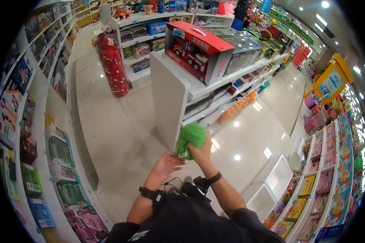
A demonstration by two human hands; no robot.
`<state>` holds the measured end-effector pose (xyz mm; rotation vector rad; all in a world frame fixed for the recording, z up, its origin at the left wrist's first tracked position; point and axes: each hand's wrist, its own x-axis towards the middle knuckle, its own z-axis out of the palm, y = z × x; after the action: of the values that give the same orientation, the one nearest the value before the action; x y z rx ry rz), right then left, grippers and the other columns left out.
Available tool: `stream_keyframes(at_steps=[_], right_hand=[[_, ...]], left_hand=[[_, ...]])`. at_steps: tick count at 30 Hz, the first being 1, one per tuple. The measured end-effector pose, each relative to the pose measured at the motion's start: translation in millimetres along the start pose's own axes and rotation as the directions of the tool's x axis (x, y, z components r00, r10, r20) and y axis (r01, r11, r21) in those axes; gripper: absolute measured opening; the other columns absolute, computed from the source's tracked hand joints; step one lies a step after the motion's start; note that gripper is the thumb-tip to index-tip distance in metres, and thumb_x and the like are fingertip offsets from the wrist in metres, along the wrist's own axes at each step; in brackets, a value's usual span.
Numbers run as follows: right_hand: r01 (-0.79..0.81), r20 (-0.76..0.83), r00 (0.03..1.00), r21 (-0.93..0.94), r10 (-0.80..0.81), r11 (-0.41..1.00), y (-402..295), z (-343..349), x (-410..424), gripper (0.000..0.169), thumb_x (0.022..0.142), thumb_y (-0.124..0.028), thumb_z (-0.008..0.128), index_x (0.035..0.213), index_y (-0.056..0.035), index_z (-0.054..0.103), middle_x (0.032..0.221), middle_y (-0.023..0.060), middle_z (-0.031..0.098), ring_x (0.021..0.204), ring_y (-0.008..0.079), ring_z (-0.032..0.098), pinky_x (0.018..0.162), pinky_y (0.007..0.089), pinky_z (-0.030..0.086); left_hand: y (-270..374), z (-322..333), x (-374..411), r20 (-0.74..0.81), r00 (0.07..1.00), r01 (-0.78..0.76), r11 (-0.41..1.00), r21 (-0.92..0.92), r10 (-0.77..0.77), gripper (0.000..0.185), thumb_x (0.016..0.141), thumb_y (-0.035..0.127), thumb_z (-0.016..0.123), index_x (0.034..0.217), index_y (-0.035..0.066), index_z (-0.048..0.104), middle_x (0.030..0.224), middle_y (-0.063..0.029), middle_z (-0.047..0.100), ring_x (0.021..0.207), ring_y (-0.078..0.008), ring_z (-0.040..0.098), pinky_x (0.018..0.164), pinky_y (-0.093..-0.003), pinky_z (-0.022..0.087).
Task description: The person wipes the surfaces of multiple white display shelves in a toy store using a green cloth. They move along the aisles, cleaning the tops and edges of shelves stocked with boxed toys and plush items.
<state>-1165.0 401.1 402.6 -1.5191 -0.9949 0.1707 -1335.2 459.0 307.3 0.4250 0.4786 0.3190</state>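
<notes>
A soft green cloth (192, 136), bunched up, is gripped in my right hand (201, 149). Just to the left of it is my left hand (167, 165), fingers apart and holding nothing; its fingertips come close to the cloth's lower edge, and I cannot tell whether they touch. Directly beyond the cloth stands the white end panel (167, 97) of a shelf unit. On top of that unit sits a red and grey toy box (200, 51) with a red toy truck behind its window.
Boxed toys fill the shelves (38, 121) on the left. A clear cylinder of red plush toys (114, 65) stands on the tiled floor (124, 121). Orange toys (235, 107) line the unit's bottom shelf. White bins (278, 173) and a low rack (319, 170) stand on the right.
</notes>
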Motion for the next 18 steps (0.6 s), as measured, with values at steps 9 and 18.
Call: stream_keyframes(at_steps=[9, 18], right_hand=[[-0.545, 0.206, 0.802, 0.638, 0.561, 0.544, 49.0, 90.1, 94.8, 0.037, 0.078, -0.009, 0.067, 0.111, -0.0025, 0.053, 0.102, 0.0091, 0.061, 0.092, 0.0197, 0.06, 0.078, 0.0323, 0.048], [-0.534, 0.361, 0.629, 0.844, 0.688, 0.045, 85.8, 186.8, 142.8, 0.032, 0.09, -0.022, 0.059, 0.118, -0.0101, 0.052, 0.109, 0.0041, 0.061, 0.098, 0.0201, 0.06, 0.084, 0.0347, 0.05]], left_hand=[[41.5, -81.5, -32.4, -0.43, 0.89, -0.233, 0.963, -0.134, 0.156, 0.032, 0.094, 0.036, 0.042, 0.093, 0.006, 0.053, 0.097, -0.0138, 0.062, 0.09, -0.0289, 0.058, 0.077, -0.0393, 0.046], [150.9, -144.7, -4.8, -0.558, 0.781, -0.389, 0.918, -0.082, 0.281, 0.027, 0.093, 0.034, 0.045, 0.086, 0.008, 0.052, 0.091, -0.0103, 0.06, 0.082, -0.0238, 0.056, 0.074, -0.0364, 0.044]])
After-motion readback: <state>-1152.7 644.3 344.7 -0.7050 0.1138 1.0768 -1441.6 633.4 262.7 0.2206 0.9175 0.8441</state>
